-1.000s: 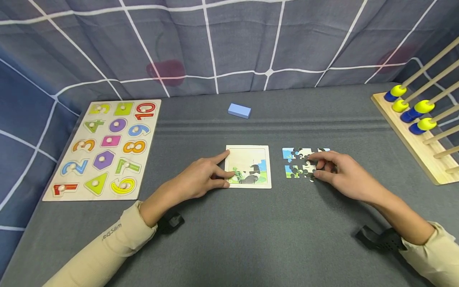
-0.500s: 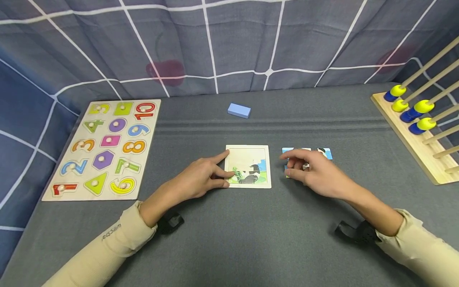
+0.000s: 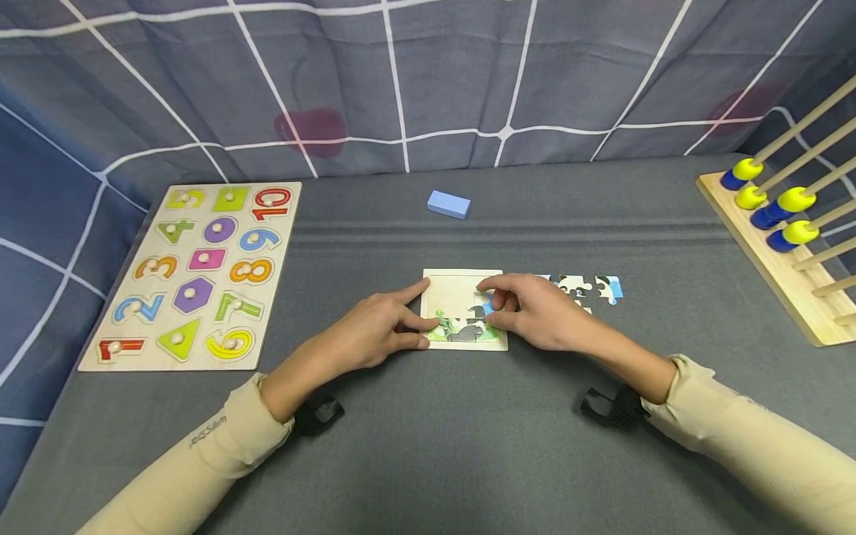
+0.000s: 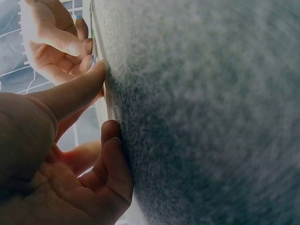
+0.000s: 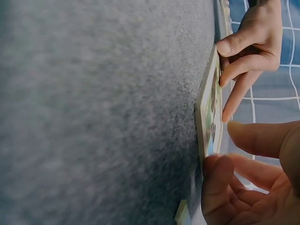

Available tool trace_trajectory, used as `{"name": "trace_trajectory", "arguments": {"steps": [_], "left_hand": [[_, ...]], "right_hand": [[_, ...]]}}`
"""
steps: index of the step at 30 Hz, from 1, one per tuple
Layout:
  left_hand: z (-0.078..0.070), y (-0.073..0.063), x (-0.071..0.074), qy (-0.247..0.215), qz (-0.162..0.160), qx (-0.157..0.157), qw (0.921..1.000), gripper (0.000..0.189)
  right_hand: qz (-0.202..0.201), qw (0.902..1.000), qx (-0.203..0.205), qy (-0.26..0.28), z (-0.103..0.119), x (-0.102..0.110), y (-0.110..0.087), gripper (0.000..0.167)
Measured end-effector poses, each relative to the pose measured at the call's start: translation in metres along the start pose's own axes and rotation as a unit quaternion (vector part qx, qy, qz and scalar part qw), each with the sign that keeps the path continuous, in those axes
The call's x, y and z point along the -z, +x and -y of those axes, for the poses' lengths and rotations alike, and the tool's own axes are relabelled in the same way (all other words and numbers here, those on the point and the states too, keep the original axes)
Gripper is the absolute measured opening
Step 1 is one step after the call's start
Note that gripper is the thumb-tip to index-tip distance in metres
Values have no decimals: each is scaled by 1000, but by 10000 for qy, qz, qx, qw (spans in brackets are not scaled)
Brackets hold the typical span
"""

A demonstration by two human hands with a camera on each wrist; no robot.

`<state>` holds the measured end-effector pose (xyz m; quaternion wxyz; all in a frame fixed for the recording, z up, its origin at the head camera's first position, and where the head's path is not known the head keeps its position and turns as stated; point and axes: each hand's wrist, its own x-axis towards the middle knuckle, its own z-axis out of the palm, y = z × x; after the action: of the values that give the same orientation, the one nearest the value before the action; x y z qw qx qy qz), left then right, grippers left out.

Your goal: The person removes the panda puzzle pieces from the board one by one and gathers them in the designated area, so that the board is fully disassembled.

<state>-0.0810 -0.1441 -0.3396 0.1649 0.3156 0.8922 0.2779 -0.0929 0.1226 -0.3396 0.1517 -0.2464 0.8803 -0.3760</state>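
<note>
A square wooden puzzle tray [image 3: 461, 273] lies mid-table, its lower part and right side filled with panda-picture pieces. My left hand [image 3: 377, 327] steadies its left edge, the index finger at the far corner and the thumb near the front one. Over the tray's right side my right hand [image 3: 535, 310] has its bent index finger and thumb a little apart, tips close above the board. I cannot tell whether a piece sits between them. Loose jigsaw pieces, one with a blue edge [image 3: 608, 288], lie to the right, partly hidden by that hand.
A board of coloured knobbed numbers and shapes [image 3: 190, 276] lies at the left. Beyond the tray is a blue block [image 3: 449, 204]. A wooden bead counter [image 3: 769, 256] with upright rods stands at the right. Dark checked cloth [image 3: 455, 82] closes off the back.
My right hand has travelled left from the loose pieces to above the tray, uncovering pieces on the right. The left hand and the tray hold their place.
</note>
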Motion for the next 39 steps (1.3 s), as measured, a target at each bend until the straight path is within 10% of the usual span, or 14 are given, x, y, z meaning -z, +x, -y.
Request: {"name": "trace_trajectory", "arguments": {"steps": [13, 39], "left_hand": [[-2, 0, 1, -68, 26, -1, 10000, 32], [-1, 1, 0, -175, 41, 35, 9998, 32]], "right_hand": [[-1, 9972, -52, -752, 3, -8, 5, 33], [-296, 9984, -84, -472, 2, -7, -1, 32]]}}
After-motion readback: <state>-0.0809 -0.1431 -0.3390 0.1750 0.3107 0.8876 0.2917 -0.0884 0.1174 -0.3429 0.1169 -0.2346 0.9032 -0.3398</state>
